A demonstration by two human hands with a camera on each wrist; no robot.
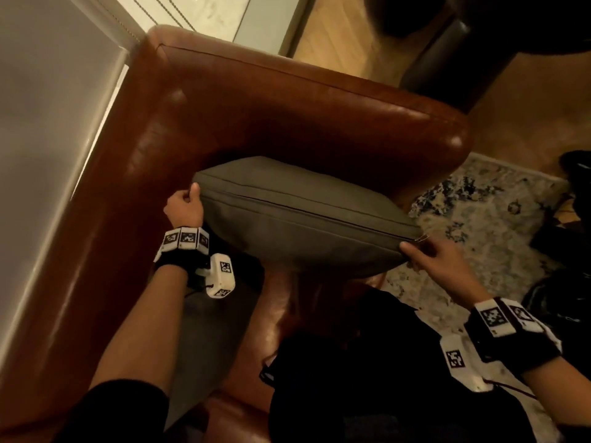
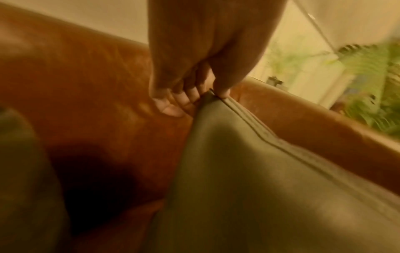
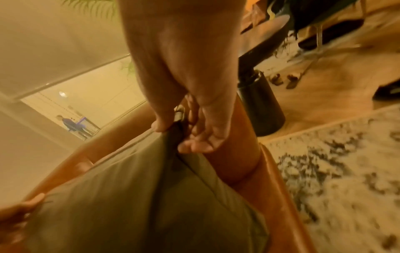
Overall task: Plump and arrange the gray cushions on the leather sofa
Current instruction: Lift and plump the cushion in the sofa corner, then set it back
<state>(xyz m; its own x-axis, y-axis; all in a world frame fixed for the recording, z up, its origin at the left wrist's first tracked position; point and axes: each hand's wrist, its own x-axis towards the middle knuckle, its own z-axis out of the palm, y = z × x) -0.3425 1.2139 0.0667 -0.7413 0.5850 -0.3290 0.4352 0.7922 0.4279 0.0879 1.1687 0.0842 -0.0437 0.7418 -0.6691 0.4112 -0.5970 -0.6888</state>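
- Gray cushion [image 1: 297, 219] held edge-up over the sofa [image 1: 256, 103] seat, at the corner where backrest meets armrest.
- Left hand [image 1: 185, 206]: grip pinched on the cushion's left corner, thumb on the seam.
- Right hand [image 1: 435, 260]: grip pinched on the right corner, near the zipper end.
- Second gray cushion [image 1: 204, 340] lying on the seat below, probably flat; mostly hidden.
- Patterned rug [image 1: 479, 219] beside the armrest.

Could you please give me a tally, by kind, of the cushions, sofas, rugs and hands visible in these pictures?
Gray cushions: 2, one held, one lying on the seat
Leather sofa: 1
Patterned rug: 1
Hands: 2, left hand and right hand, each pinching a corner of the held cushion
Total: 6
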